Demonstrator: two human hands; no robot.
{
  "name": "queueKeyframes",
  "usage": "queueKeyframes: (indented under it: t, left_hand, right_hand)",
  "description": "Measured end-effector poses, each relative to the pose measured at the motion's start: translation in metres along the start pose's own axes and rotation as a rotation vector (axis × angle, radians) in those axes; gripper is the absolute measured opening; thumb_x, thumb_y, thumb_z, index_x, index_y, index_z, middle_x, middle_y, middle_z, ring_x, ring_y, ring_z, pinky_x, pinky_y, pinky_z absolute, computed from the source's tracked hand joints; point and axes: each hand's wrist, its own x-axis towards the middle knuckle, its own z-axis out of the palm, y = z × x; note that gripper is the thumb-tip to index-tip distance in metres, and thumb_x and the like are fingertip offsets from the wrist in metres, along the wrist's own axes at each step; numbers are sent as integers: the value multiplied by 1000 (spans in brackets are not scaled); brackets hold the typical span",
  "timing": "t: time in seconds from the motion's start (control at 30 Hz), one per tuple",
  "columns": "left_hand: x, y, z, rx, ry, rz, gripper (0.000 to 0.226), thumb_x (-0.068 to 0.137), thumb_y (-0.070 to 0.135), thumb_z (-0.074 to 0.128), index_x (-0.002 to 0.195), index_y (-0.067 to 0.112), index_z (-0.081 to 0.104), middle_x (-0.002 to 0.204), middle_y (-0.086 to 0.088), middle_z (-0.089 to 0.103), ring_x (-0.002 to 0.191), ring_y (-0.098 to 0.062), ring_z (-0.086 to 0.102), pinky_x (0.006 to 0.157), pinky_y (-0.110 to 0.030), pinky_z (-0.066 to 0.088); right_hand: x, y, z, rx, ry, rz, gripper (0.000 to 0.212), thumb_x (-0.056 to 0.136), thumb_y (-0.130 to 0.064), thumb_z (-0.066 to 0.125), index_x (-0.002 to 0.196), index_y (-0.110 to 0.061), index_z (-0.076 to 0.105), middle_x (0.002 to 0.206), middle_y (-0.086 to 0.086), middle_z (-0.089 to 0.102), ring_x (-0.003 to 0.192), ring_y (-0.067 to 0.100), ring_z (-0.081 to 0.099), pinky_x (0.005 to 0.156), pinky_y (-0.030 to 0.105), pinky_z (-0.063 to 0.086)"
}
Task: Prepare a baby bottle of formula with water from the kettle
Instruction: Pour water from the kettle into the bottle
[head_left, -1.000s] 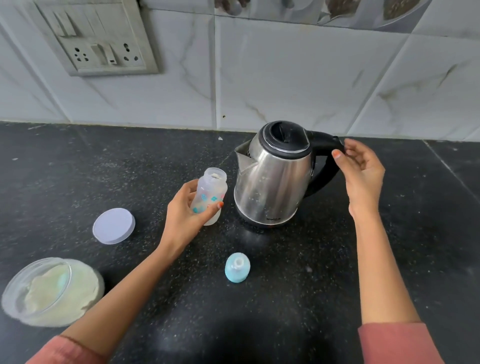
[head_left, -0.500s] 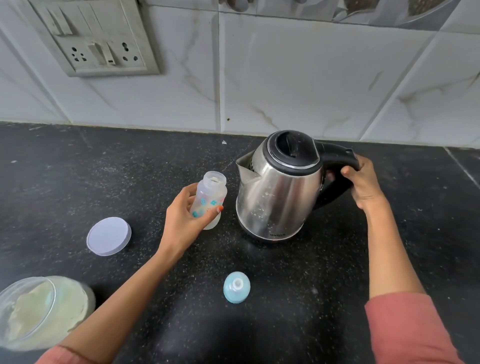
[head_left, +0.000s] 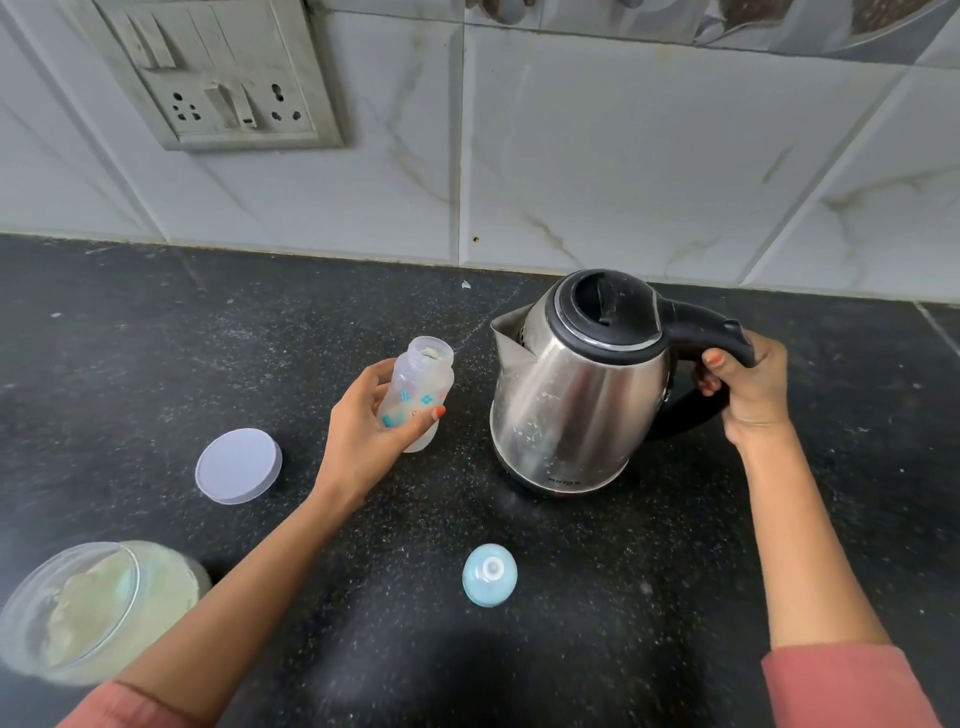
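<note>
The right hand (head_left: 748, 384) has its grip wrapped round the kettle (head_left: 576, 384) handle, spout facing left toward the open, upright baby bottle (head_left: 418, 400) clasped just beside it in the left hand (head_left: 363, 436).

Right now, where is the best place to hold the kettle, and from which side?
Grip the kettle by its black handle, coming from the right, as the right hand does. The handle juts out opposite the spout, which faces the open bottle in the left hand.
</note>
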Motion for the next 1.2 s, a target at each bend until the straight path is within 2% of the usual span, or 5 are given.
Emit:
queueKeyframes:
  t: [0.33,0.53,0.87,1.03,1.2]
  left_hand:
    - [-7,-2,-12,86,-31,6,61,71,18,78,125,15,51,113,13,51,102,-6,51,83,-19,40]
    - [-10,-3,-12,87,-73,37,60,69,17,80,123,18,55,111,10,55,106,-9,52,90,-25,42]
    - [-11,-6,-13,63,-97,19,61,69,21,80,125,18,55,116,9,58,110,-8,54,95,-25,42]
    - [-12,-9,-14,56,-107,10,62,69,23,80,126,18,55,120,3,62,111,-10,56,98,-33,45]
    - [-11,-10,-16,43,-95,2,60,69,20,80,125,18,56,116,5,62,108,-11,58,97,-33,46]
  right_hand:
    - [-1,-31,17,-116,-39,-47,36,46,-65,77,62,-34,71,41,-15,54,34,1,43,37,11,33]
    - [1,-45,25,-169,-87,-32,34,44,-64,77,66,-39,72,42,-16,56,35,1,43,38,11,33]
    - [6,-66,35,-312,-137,-2,40,40,-68,77,68,-41,72,45,-15,58,38,2,45,39,12,35]
    - [7,-72,46,-356,-173,-6,38,40,-68,76,69,-43,71,47,-16,60,38,3,46,39,12,36]
    - [11,-75,56,-393,-207,-5,38,39,-68,77,65,-41,71,46,-16,58,37,3,45,39,12,35]
